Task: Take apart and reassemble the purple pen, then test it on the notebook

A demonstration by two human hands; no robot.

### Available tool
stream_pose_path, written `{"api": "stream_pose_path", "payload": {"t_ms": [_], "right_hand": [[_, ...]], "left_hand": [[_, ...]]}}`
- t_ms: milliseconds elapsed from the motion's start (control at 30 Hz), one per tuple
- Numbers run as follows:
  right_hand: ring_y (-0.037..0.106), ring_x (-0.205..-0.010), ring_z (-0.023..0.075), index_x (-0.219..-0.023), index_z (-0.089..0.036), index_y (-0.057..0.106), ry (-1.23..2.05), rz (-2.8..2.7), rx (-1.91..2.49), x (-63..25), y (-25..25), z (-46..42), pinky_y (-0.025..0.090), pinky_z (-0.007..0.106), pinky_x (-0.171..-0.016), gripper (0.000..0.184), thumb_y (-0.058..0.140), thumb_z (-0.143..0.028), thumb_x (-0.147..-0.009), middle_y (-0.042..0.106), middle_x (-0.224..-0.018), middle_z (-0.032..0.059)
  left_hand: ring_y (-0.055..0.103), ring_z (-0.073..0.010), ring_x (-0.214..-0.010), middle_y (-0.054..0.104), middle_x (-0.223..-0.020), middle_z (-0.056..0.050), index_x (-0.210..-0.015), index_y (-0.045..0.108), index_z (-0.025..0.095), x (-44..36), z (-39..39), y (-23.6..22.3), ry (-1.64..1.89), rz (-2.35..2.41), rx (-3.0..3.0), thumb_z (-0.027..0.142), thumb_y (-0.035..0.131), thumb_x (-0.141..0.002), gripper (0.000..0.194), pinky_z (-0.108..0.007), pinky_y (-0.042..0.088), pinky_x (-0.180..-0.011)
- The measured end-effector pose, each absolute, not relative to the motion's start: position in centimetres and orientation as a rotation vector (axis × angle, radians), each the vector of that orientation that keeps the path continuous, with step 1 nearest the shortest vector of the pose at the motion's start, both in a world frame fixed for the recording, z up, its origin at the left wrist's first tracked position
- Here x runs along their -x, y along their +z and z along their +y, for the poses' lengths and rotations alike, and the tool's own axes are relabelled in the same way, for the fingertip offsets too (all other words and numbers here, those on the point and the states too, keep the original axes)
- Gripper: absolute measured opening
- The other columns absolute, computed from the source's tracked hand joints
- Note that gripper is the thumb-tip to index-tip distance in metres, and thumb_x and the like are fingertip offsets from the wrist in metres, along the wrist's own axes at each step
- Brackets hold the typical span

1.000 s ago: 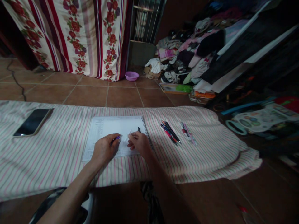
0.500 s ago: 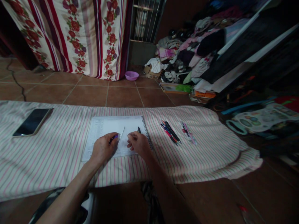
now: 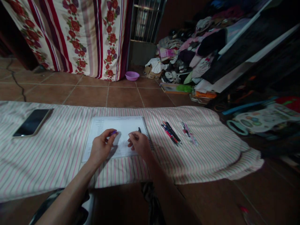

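Observation:
My left hand (image 3: 102, 145) is raised over the spiral notebook (image 3: 124, 122), thumb and forefinger pinched on a purple pen (image 3: 114, 132). Only a short purple piece of it shows; the rest is hidden or turned away. Over the notebook's right part is my right hand (image 3: 139, 143), its fingers curled. A black pen (image 3: 139, 129) sticks out above its knuckles. The notebook lies open, with printed or written lines down its left side and its wire binding on the right.
Several pens (image 3: 171, 132) lie in a bunch right of the notebook, beside a second group of lighter pens (image 3: 189, 133). A phone (image 3: 32, 122) rests at the left on the striped cloth (image 3: 63, 140). Beyond are a purple basin (image 3: 132, 76), a curtain (image 3: 89, 37) and heaped clothes (image 3: 187, 53).
My left hand has lifted slightly and turned, bringing the purple piece up. The thin pale stick that pointed out from it no longer shows. My right hand has hardly moved.

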State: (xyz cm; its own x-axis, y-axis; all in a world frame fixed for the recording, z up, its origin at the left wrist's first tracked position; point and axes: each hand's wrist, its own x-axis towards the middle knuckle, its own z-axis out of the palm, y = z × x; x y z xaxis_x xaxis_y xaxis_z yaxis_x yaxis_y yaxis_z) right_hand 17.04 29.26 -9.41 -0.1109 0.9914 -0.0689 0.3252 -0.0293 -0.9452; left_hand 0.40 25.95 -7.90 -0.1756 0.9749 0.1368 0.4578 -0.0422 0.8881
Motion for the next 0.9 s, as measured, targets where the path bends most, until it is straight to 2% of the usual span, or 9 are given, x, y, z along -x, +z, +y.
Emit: {"api": "stream_pose_path", "payload": {"t_ms": [267, 433, 667, 900], "right_hand": [[0.061, -0.043, 0.0102, -0.077, -0.016, 0.057, 1.203, -1.485, 1.333, -16.7, -9.0, 28.9, 0.04, 0.013, -0.031, 0.021, 0.047, -0.035, -0.079, 0.062, -0.061, 0.0005], [0.06, -0.043, 0.0094, -0.077, -0.016, 0.058, 1.163, -1.51, 1.371, -17.2, -9.1, 29.0, 0.041, 0.013, -0.033, 0.022, 0.048, -0.035, -0.079, 0.062, -0.061, 0.0004], [0.06, -0.042, 0.0107, -0.076, -0.016, 0.057, 1.102, -1.474, 1.384, -18.2, -9.4, 29.2, 0.042, 0.016, -0.034, 0.027, 0.048, -0.041, -0.079, 0.061, -0.059, 0.0003], [0.06, -0.042, 0.0109, -0.073, -0.016, 0.056, 1.135, -1.449, 1.404, -18.4, -9.9, 29.3, 0.044, 0.016, -0.035, 0.026, 0.049, -0.04, -0.077, 0.06, -0.058, -0.0001]], "left_hand": [[0.063, -0.0207, -0.09, 0.069, -0.102, -0.011, -0.097, 0.056, 0.017, -0.8, 26.0, -7.9, 1.422, 1.308, -1.296, 0.037, 0.054, -0.082, 0.025, -0.028, 0.051, -0.063], [0.063, -0.0198, -0.085, 0.069, -0.1, -0.011, -0.093, 0.055, 0.017, -0.9, 26.1, -8.0, 1.396, 1.342, -1.281, 0.035, 0.056, -0.08, 0.022, -0.029, 0.051, -0.064], [0.063, -0.0192, -0.087, 0.069, -0.096, -0.007, -0.092, 0.06, 0.018, -0.5, 26.3, -8.4, 1.388, 1.359, -1.335, 0.032, 0.057, -0.079, 0.02, -0.031, 0.05, -0.073], [0.065, -0.0189, -0.079, 0.069, -0.089, -0.005, -0.09, 0.063, 0.018, -0.5, 26.4, -8.5, 1.39, 1.4, -1.328, 0.034, 0.059, -0.076, 0.021, -0.031, 0.052, -0.069]]}}
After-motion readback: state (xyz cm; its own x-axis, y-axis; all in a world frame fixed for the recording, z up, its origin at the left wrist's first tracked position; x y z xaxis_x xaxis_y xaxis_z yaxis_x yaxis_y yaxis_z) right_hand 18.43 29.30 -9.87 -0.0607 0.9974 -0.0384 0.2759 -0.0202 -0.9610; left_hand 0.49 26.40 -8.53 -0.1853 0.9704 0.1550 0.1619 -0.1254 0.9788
